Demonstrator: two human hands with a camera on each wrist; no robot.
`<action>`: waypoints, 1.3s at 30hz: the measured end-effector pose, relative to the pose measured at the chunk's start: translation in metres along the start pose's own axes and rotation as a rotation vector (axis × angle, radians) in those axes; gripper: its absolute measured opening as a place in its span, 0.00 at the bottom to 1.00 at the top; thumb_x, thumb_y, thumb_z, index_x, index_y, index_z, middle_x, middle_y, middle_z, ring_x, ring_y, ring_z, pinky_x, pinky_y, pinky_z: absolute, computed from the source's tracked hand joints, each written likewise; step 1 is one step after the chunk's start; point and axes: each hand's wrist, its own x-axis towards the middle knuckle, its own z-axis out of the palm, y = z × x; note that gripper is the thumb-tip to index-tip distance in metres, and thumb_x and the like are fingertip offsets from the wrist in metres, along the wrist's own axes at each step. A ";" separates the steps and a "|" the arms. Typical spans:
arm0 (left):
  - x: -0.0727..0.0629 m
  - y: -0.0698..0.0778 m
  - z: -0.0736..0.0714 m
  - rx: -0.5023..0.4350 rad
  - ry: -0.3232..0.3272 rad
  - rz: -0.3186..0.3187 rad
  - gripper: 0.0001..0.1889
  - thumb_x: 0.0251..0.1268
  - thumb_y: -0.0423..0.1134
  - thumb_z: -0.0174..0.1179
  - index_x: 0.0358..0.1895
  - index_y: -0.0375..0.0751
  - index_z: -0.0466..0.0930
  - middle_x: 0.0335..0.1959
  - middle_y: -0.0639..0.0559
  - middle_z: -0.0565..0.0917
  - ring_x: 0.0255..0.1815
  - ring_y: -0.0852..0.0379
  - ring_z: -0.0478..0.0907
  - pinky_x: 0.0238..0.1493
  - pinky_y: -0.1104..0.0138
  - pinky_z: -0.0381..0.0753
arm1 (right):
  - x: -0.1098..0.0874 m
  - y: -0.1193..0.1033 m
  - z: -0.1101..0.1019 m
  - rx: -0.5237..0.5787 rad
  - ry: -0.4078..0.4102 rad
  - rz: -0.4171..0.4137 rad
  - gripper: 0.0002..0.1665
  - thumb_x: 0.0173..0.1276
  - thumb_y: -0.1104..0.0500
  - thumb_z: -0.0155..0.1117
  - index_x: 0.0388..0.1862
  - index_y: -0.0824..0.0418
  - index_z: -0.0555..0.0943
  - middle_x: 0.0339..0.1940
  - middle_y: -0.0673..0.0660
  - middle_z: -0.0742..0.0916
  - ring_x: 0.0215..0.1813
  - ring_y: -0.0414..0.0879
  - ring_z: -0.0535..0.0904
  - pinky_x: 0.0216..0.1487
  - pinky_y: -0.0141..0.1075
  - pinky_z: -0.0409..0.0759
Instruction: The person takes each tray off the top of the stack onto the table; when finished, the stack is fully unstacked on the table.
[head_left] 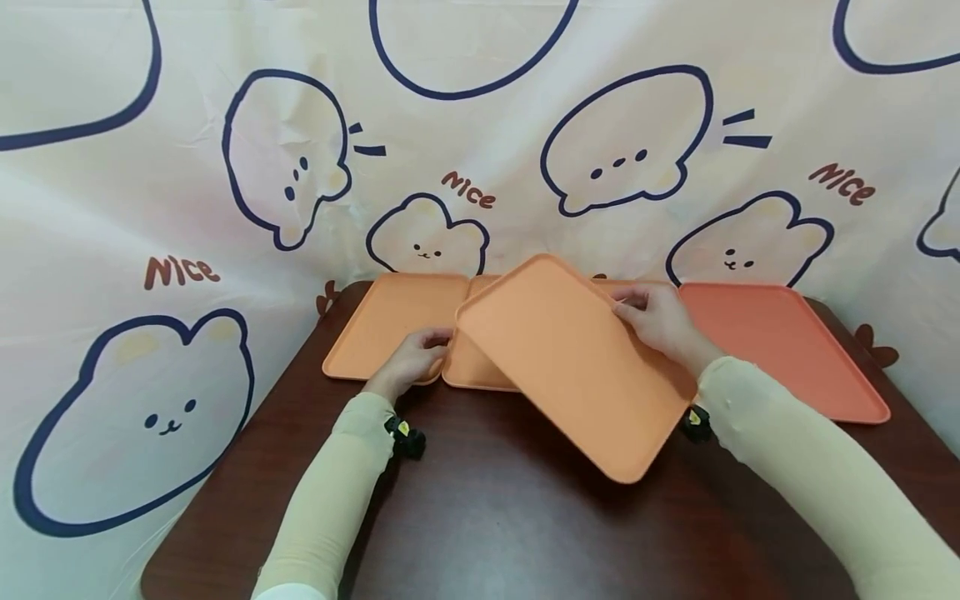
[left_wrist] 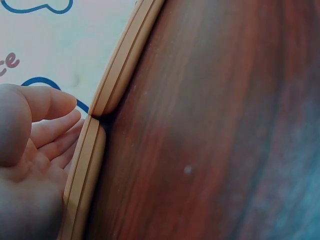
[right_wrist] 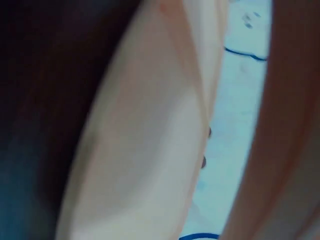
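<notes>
My right hand [head_left: 660, 321] grips the upper right edge of a light orange rectangular tray [head_left: 577, 367], holding it tilted above the table. Beneath it, an orange tray [head_left: 480, 371] lies partly covered. My left hand [head_left: 412, 358] is over the inner edge of another orange tray [head_left: 397, 312] on the left, near where the two flat trays meet. In the left wrist view the fingers of the left hand [left_wrist: 50, 135] are loosely bent, with nothing in them. A blurred pale surface fills much of the right wrist view, where the right hand is hard to make out.
A coral-red tray [head_left: 780, 350] lies at the right of the dark brown wooden table [head_left: 450, 500]. Behind the table hangs a pale cloth [head_left: 517, 133] with cartoon drawings. Both wrists carry small black devices [head_left: 408, 437].
</notes>
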 end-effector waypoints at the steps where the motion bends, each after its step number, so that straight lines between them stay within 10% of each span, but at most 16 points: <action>1: 0.000 0.000 0.000 -0.004 -0.003 0.002 0.26 0.85 0.34 0.52 0.81 0.34 0.68 0.81 0.36 0.71 0.83 0.40 0.65 0.80 0.50 0.69 | -0.003 -0.001 0.002 -0.005 -0.022 -0.028 0.16 0.83 0.60 0.64 0.62 0.67 0.87 0.53 0.68 0.92 0.49 0.52 0.87 0.44 0.27 0.80; 21: 0.001 -0.004 -0.008 0.012 -0.002 -0.023 0.27 0.86 0.34 0.50 0.83 0.34 0.64 0.84 0.35 0.66 0.86 0.40 0.61 0.84 0.47 0.64 | -0.054 0.000 0.040 -0.033 -0.466 -0.362 0.08 0.79 0.62 0.68 0.51 0.61 0.90 0.44 0.50 0.93 0.45 0.37 0.83 0.51 0.32 0.83; 29: 0.000 -0.005 -0.007 0.020 0.017 -0.037 0.27 0.86 0.34 0.51 0.83 0.34 0.65 0.84 0.36 0.67 0.87 0.41 0.60 0.85 0.48 0.63 | -0.056 0.006 0.061 -0.149 -0.454 -0.519 0.06 0.74 0.67 0.71 0.41 0.58 0.92 0.38 0.50 0.87 0.41 0.37 0.79 0.44 0.35 0.81; 39: 0.002 -0.003 -0.006 0.044 0.002 -0.029 0.28 0.86 0.35 0.51 0.83 0.35 0.65 0.84 0.37 0.67 0.87 0.40 0.60 0.85 0.47 0.63 | -0.055 0.005 0.072 -0.240 -0.352 -0.369 0.07 0.72 0.69 0.73 0.40 0.62 0.81 0.36 0.52 0.83 0.39 0.41 0.77 0.44 0.36 0.79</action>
